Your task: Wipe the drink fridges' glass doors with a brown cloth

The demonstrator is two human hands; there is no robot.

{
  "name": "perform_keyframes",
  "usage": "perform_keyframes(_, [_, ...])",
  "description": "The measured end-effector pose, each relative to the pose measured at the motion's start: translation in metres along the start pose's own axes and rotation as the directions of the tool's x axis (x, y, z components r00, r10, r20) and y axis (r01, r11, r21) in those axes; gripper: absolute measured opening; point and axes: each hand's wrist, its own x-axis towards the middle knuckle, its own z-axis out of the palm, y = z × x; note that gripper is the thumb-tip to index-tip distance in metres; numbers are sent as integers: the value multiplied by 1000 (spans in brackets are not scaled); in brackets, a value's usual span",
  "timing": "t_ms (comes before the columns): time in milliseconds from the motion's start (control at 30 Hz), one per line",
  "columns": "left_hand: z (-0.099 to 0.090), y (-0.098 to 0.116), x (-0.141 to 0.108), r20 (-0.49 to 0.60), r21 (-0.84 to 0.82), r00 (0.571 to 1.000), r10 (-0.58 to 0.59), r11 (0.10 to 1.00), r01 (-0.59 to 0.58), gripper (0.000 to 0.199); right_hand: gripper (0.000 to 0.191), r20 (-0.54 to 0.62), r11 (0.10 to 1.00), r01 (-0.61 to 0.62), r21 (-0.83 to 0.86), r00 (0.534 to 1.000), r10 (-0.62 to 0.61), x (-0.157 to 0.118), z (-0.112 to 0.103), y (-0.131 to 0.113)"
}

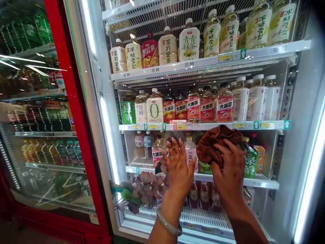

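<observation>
A brown crumpled cloth (pixel 215 144) is held in my right hand (pixel 230 169), raised in front of the drinks cooler at the right of centre. My left hand (pixel 177 166), with a pale bangle on its wrist, is lifted beside it, fingers spread and holding nothing. Its palm side faces the glass door, which carries a pink flower and green leaf decal (pixel 147 186) to the left of the wrist. Whether the left fingertips touch the glass cannot be made out. Behind the cloth, part of the shelf edge and some bottles are hidden.
Shelves of bottled drinks (pixel 189 42) fill the cooler behind the glass. A red door frame (pixel 76 112) stands at the left, with a second cooler of bottles (pixel 67 150) beyond it. Bright light strips (pixel 108 139) run down the cooler's sides.
</observation>
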Motion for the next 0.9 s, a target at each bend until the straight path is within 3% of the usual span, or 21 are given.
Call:
perform_keyframes(133, [6,2,-13,67,17,998,10,1000,-12,88,41,117,992,101,69,987,-109,-5,5,-14])
perform_keyframes(233, [4,-3,-19,125,16,992,25,1000,-27,89,27,139,973,191,128,968,-208,-4,-5,-1])
perform_keyframes(333, [0,-4,-23,161,18,987,25,999,-28,80,21,86,987,132,97,986,-140,2,-20,26])
perform_keyframes(467, [2,1,-27,156,-5,988,13,1000,-13,77,38,55,1000,10,7,998,-11,-1,-21,33])
perform_keyframes(600, [5,6,-31,176,-20,984,-5,1000,8,81,39,191,983,164,87,965,-178,-12,-11,12])
perform_keyframes(700, [3,7,-31,187,-30,982,-6,999,12,86,26,247,959,233,160,931,-268,-10,-19,20])
perform_keyframes(767, [2,8,-30,190,-38,982,-12,999,20,88,20,172,976,191,109,963,-207,-6,-27,38])
perform_keyframes(833, [2,11,-29,188,-45,982,-34,998,44,87,21,23,997,77,4,997,-77,-5,-31,54])
perform_keyframes(900, [2,16,-27,189,-52,980,-66,996,77,83,27,-95,997,-18,-70,995,12,-7,-27,55])
